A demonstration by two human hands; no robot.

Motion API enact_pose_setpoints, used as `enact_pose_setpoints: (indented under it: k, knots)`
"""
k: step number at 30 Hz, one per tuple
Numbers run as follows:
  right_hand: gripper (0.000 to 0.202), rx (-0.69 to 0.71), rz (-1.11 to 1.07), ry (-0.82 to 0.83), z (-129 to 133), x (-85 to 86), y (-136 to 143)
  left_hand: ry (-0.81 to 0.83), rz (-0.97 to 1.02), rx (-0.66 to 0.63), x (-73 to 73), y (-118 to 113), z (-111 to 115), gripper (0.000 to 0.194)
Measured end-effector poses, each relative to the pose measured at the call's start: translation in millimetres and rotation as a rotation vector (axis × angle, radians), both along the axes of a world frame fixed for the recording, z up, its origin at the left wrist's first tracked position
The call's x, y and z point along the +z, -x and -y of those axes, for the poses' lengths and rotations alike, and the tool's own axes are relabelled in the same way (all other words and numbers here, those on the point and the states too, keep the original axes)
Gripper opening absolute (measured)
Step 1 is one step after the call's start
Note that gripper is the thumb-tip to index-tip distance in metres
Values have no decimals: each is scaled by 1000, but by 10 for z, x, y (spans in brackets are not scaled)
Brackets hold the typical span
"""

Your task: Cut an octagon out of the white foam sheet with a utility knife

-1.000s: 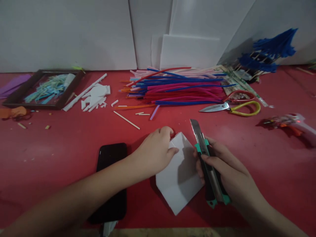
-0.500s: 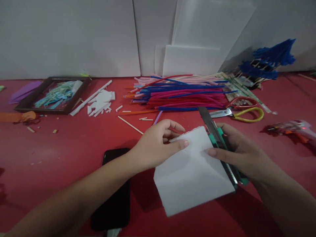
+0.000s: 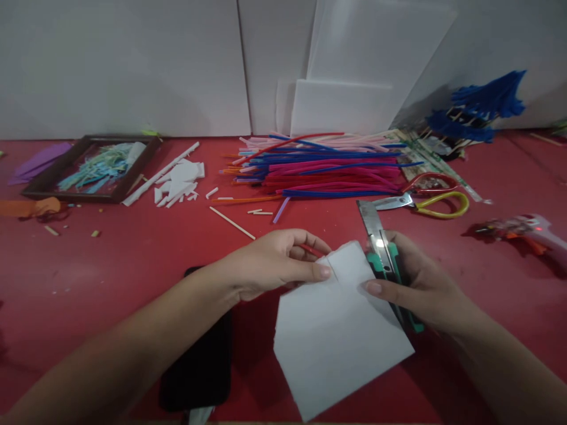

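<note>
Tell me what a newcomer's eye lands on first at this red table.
First, the white foam sheet at front centre, pinched at its top edge by the left hand, while the right hand beside it has its grip around a green utility knife with the blade out. Behind them lies a bright heap of pink, blue and red pipe cleaners, with scissors just to its right.
</note>
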State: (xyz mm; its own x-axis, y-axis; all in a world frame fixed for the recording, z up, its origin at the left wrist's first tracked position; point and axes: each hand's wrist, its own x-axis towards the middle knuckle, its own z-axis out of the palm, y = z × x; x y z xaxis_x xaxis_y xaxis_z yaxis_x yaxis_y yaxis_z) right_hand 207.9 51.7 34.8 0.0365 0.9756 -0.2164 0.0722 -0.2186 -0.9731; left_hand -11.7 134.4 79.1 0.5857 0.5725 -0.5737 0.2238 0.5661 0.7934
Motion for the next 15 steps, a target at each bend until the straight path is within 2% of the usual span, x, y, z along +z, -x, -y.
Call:
enact_pose_setpoints:
  k: [8,15]
  knots:
    - [47,137,35,-63,-31,-96,-118,87,116,-62,-34,24,-13,22]
    - [48,149,33,-72,-8,-126,-137,22,148,-101,-65,37,-6,26]
